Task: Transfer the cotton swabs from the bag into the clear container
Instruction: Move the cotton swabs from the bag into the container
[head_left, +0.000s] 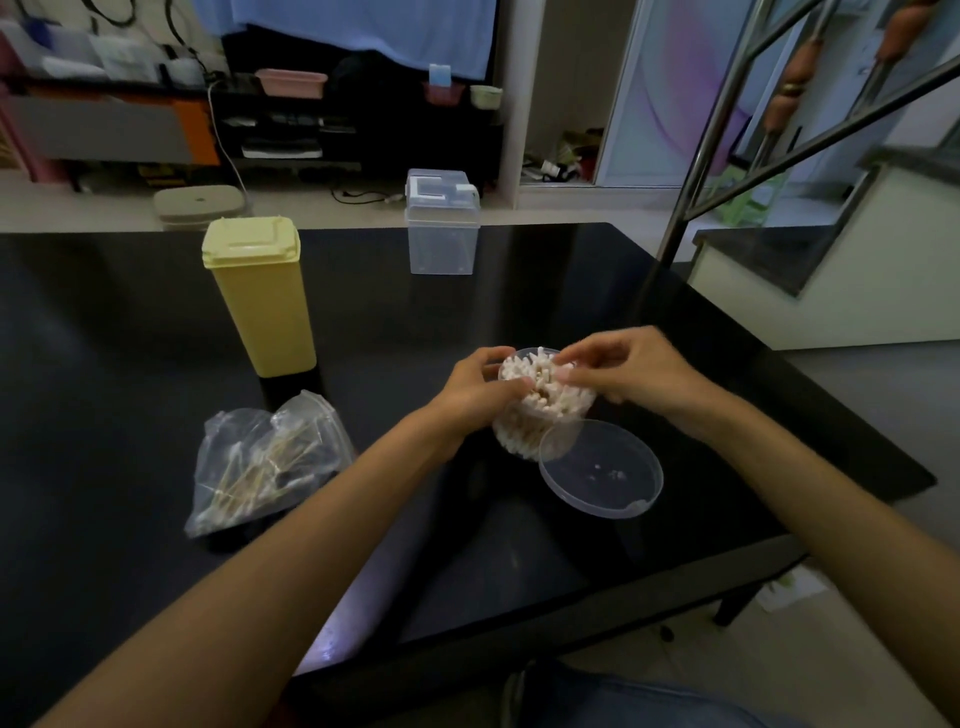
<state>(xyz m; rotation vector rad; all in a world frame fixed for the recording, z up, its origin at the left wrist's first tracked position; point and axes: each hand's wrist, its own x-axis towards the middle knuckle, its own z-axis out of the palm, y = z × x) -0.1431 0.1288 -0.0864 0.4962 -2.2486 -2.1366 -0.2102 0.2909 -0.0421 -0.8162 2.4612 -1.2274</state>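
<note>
— While both hands are at the middle of the frame, what do they hold?

— Left hand (480, 387) has its fingers curled round the clear container (540, 426), gripping its left side. Right hand (628, 371) pinches the white tips of the cotton swabs (543, 376) that stand upright inside and rise above the rim. Container is full and stands on the black table (156, 519).

— And the bag?

— Plastic bag (260, 462) lies at the lower left of the container, well apart from it, and some swabs with wooden sticks are inside. The left forearm passes just beside it.

— What else is around?

— Clear round lid (602, 470) lies at the lower right, its edge overlapping the container bottom in the view, so it hides a little of the wall. A tall yellow box (260, 296) with closed lid stands up and left of the hands. A clear square box (441, 228) stands at the far edge of the table, top centre.
</note>
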